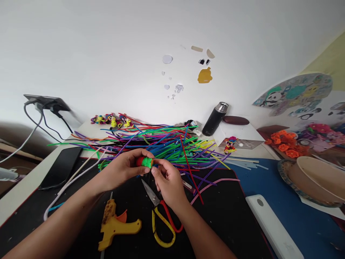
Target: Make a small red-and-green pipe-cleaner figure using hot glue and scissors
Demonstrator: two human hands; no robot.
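A small roll of wound pipe cleaner, red at one end and bright green at the other, is held above the black mat. My left hand is closed around its red end, thumb below and fingers above. With thumb and forefinger, my right hand pinches at the green end; a short dark strand hangs there. Under my hands lie scissors with one yellow and one red handle. A yellow glue gun rests on the mat between my forearms.
Behind my hands spreads a heap of colourful pipe cleaners. Small pipe-cleaner figures lie at the back left. A black flask stands by the wall. A phone lies left, a white bar-shaped device right, beside a bowl.
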